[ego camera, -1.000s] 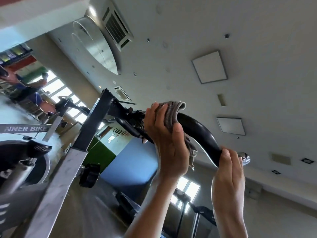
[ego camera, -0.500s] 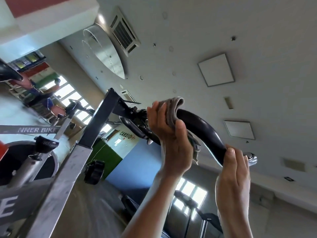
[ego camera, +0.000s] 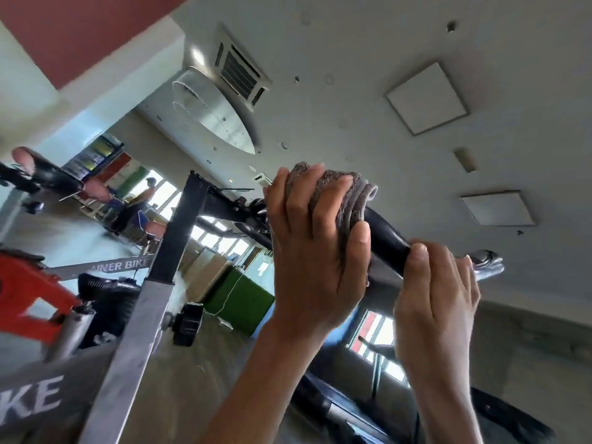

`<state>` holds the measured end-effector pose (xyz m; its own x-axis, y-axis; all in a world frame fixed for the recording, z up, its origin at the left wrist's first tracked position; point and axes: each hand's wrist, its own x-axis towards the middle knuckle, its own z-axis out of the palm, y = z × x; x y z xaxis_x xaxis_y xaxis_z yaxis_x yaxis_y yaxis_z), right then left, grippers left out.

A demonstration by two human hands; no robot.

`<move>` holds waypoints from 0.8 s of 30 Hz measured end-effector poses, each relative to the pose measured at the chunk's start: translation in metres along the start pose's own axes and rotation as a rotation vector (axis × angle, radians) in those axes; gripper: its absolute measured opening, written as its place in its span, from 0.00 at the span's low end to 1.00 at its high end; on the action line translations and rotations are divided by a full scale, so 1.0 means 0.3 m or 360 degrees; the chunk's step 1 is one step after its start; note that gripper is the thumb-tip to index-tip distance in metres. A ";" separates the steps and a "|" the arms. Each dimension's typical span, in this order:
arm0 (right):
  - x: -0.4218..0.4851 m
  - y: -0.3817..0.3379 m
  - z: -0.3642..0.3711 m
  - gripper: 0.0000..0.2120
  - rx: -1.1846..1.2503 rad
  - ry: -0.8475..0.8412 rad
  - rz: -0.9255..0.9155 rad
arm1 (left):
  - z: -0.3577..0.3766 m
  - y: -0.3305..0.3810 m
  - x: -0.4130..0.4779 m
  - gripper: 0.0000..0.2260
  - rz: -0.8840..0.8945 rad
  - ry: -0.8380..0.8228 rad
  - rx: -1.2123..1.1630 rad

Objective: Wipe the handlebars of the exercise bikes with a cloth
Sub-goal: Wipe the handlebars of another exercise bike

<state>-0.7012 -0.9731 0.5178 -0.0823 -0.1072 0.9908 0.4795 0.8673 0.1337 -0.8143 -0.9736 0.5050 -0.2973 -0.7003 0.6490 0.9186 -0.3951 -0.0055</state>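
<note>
reaching up mid-frame, the left hand (ego camera: 317, 261) squeezes a folded grey cloth (ego camera: 339, 193) round the curved black handlebar (ego camera: 387, 241); the right hand (ego camera: 439, 293) grips its end.

The scene is seen through a single wide-angle head-worn camera, which is set low beneath the handlebar (ego camera: 387, 240) and tilted steeply upward, so that the left hand (ego camera: 315, 264) and the right hand (ego camera: 439, 299) are caught close up and the ceiling (ego camera: 352, 75) is taken in behind.
</note>
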 end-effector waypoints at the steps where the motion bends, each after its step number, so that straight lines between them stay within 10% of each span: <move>1: 0.001 0.004 -0.002 0.13 0.0016 -0.0001 -0.0016 | -0.014 0.012 0.008 0.17 0.0064 -0.0081 0.0075; 16: 0.148 0.284 -0.063 0.19 -0.0047 0.0016 -0.0268 | -0.041 0.245 0.176 0.15 0.0663 -0.1530 0.1289; 24: 0.165 0.309 -0.076 0.19 -0.0121 -0.0005 -0.0454 | 0.012 0.316 0.142 0.18 0.0582 -0.1763 0.1423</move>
<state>-0.6410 -0.9091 0.5796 -0.2261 -0.3397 0.9129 0.5007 0.7634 0.4081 -0.7391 -1.0387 0.5350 -0.0493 0.2884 0.9562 0.8716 0.4799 -0.0998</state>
